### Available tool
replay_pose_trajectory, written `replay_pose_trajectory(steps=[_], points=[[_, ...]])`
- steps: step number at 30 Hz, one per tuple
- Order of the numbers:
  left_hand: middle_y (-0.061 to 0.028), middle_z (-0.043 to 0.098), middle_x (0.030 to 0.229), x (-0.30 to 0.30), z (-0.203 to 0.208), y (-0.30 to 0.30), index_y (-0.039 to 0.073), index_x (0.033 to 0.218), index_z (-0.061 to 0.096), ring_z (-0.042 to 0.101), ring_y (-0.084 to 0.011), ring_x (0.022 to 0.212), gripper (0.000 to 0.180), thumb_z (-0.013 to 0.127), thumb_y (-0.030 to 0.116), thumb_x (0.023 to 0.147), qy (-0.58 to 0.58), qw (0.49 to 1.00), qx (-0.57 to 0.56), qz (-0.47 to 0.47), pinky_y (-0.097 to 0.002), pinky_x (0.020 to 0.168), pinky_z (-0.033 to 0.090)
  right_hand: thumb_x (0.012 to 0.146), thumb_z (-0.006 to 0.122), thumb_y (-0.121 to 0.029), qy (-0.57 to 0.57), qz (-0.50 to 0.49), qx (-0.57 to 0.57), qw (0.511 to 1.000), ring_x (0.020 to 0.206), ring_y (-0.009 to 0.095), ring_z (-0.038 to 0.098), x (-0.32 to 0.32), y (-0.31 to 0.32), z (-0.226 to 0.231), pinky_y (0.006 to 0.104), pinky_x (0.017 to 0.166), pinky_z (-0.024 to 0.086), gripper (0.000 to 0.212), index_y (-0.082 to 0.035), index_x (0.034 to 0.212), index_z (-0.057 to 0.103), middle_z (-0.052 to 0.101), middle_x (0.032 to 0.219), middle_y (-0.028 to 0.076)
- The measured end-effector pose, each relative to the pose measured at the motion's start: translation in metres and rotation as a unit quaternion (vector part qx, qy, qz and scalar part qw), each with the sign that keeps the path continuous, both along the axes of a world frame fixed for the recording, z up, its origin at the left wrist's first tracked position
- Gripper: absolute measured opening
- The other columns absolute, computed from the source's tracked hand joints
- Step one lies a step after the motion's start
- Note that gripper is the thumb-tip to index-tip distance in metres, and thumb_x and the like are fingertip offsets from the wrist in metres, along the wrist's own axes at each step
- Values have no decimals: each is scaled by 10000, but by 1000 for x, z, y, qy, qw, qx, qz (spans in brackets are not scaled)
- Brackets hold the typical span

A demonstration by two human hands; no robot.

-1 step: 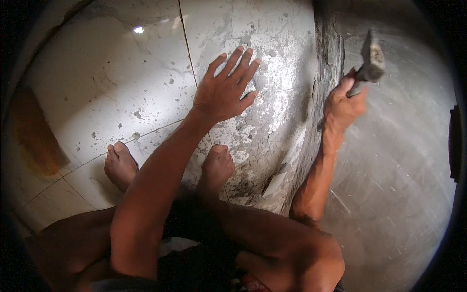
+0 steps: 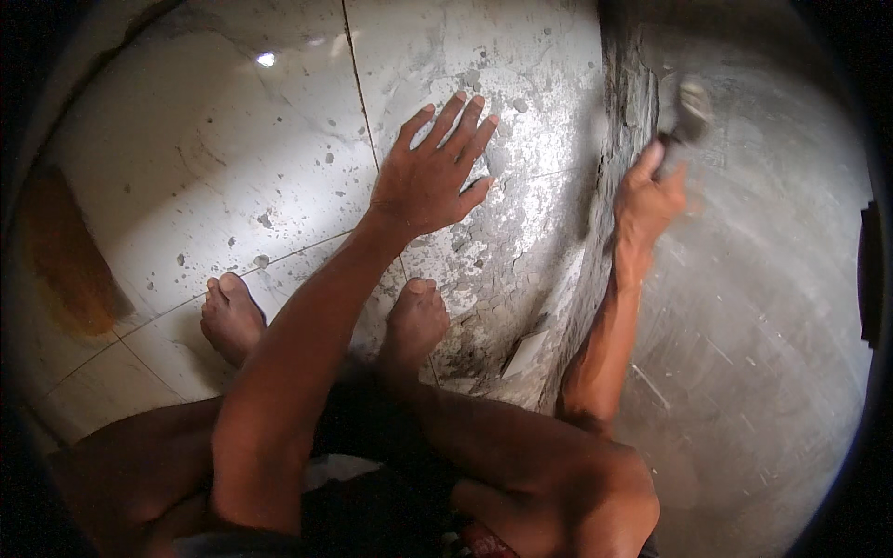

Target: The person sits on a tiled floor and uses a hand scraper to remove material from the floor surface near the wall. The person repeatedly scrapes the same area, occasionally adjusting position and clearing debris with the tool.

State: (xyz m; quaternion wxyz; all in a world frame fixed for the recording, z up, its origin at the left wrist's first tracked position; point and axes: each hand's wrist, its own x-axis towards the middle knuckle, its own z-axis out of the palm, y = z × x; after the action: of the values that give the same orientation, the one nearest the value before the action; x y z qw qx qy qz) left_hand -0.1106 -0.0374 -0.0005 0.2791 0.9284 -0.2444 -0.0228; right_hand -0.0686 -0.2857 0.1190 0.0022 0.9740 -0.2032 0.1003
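Note:
My left hand [image 2: 423,181] lies flat with its fingers spread on the white tiled floor [image 2: 233,121], over a patch of scattered grey crumbs. It holds nothing. My right hand [image 2: 648,200] is closed round the handle of a hammer [image 2: 691,112]. The hammer's head is blurred by motion and shows beyond the fingers, over the grey cement surface. Beside that hand runs a rough, broken edge [image 2: 633,88] where the tiles meet the cement. Most of the handle is hidden in my grip.
A smooth grey cement surface [image 2: 744,372] fills the right side. Near the broken edge lies a small pale chip [image 2: 527,353]. My bare feet stand on the tiles, left foot [image 2: 231,316] and right foot [image 2: 417,321]. A brownish patch [image 2: 74,260] shows at the far left.
The hammer and my right hand have shifted a little to the left, toward the broken edge, and the hammer head has turned. My left hand stays in place.

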Motion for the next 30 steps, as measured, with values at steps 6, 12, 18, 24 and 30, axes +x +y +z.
replay_pose_trajectory(steps=[6, 12, 18, 24, 30], points=[[-90, 377, 1600, 5, -3, 2, 180, 1558, 373, 339, -233, 1481, 721, 546, 552, 965, -5, 1000, 11, 3, -458, 1201, 256, 1023, 576, -365, 66, -65, 43, 995, 644, 358, 669, 20, 31, 22, 453, 591, 497, 504, 122, 912, 642, 657, 726, 271], [-88, 378, 1598, 4, -2, -2, 183, 1561, 365, 339, -232, 1481, 727, 530, 570, 968, -6, 1000, 18, -6, -462, 1203, 260, 1020, 577, -391, 19, 6, 1, 1000, 656, 422, 665, 10, -2, 4, 484, 620, 513, 529, 125, 922, 638, 656, 736, 299], [-83, 369, 1602, 4, -2, 1, 185, 1567, 352, 328, -231, 1487, 736, 532, 572, 968, 7, 999, 31, -5, -462, 1208, 251, 1021, 576, -415, 27, -32, 73, 996, 670, 385, 694, 8, 25, 17, 521, 625, 518, 564, 136, 938, 656, 659, 747, 332], [-83, 371, 1604, 7, -2, -2, 195, 1571, 350, 328, -232, 1489, 732, 535, 567, 969, -9, 1000, 11, -3, -461, 1210, 242, 1021, 574, -393, 89, -35, -35, 995, 586, 320, 615, 8, -12, -9, 481, 571, 486, 534, 123, 926, 671, 652, 699, 258], [-80, 362, 1609, 4, -1, 1, 199, 1573, 346, 323, -230, 1492, 718, 523, 559, 978, 9, 1000, 22, -3, -459, 1218, 226, 1035, 540, -407, -60, 14, 91, 994, 574, 311, 611, 9, 33, 24, 451, 578, 494, 539, 111, 937, 655, 665, 727, 213]])
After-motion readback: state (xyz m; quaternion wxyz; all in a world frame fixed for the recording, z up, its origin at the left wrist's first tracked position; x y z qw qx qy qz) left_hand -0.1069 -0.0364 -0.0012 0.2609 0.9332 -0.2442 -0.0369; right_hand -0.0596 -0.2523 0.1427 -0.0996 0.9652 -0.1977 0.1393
